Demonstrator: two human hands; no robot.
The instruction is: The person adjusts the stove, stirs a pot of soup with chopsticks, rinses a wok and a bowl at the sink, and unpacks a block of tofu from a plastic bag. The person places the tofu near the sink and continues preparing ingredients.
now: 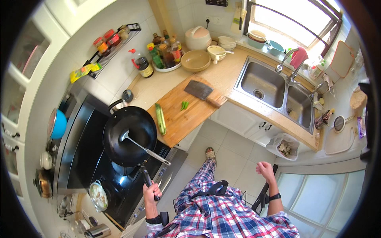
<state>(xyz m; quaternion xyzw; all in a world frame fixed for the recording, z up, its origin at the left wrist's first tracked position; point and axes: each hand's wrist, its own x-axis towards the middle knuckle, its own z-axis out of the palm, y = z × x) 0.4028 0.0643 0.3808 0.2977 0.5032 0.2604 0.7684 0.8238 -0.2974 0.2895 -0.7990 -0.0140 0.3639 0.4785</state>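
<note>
My left hand grips the handle of a black wok, which is over the gas stove's black glass top. Inside the wok rests a metal spatula, its handle lying across the rim. My right hand is held out to my right above the floor, fingers loosely curled, with nothing visible in it. Beyond the wok lies a wooden cutting board. It bears a partly peeled cucumber, a few pieces of green pepper and a cleaver with a wooden handle.
A pot of food sits on the near stove side. Sauce bottles on a tray, a brown bowl and a rice cooker line the back counter. Right of them is a double sink. A waste bin hangs below.
</note>
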